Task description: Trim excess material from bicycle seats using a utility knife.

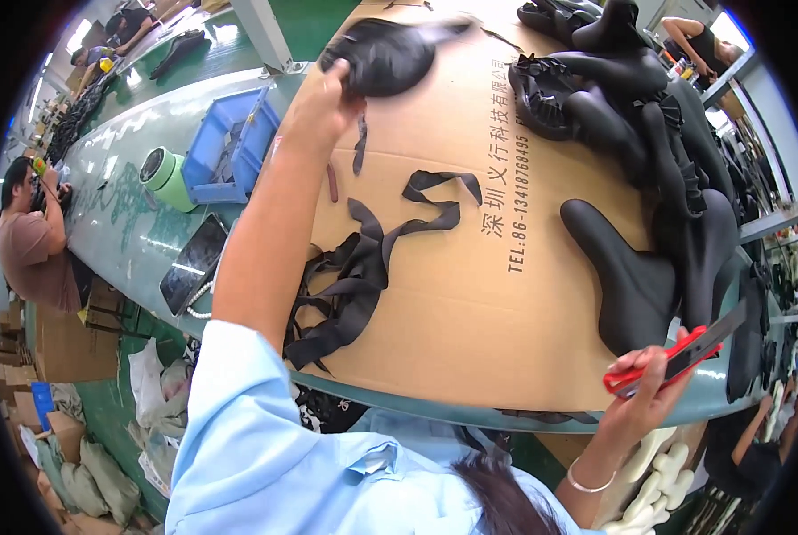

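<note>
My left hand (326, 105) is stretched to the far side of the cardboard sheet (443, 321), its fingers closed on the edge of a black bicycle saddle (388, 59). Motion blurs that saddle, most of all its narrow nose at the right. In my right hand (641, 392), by the near right edge of the table, is a red utility knife (680, 358) with its dark blade out, pointing up and right. Just beyond the knife lies a smooth black saddle (626, 272). Trimmed black strips (359, 276) curl in a loose heap on the cardboard.
More black saddles (604, 125), some with ruffled edges, pile up along the right. Left of the cardboard are a blue bin (229, 147), a green round container (169, 178) and a dark tablet (194, 263). A person (33, 232) sits at the far left; others work farther off.
</note>
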### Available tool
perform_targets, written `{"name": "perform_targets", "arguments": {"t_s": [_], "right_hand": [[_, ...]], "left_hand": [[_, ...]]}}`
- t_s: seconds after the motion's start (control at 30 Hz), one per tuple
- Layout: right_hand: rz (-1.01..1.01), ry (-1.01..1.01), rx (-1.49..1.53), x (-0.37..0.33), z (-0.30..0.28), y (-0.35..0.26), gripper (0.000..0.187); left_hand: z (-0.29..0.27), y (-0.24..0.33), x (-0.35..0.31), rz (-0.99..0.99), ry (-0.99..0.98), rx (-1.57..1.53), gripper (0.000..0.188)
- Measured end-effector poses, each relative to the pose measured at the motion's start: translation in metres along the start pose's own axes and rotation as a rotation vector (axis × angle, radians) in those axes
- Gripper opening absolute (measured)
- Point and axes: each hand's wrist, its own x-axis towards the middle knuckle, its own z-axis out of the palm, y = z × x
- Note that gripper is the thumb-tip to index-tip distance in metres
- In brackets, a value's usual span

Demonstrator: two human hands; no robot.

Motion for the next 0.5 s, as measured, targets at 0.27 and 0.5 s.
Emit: {"name": "perform_targets", "arguments": {"t_s": [0.27, 0.5], "right_hand": [[0.228, 0.099, -0.138, -0.025, -0.023, 0.024, 0.046], [0.172, 0.113, -0.139, -0.036, -0.035, 0.024, 0.045]], "left_hand": [[0.162, -0.092, -0.066, 0.092, -0.603, 0.87, 0.042], [0.225, -0.171, -0.149, 0.478, -0.955, 1.303, 0.083]]}}
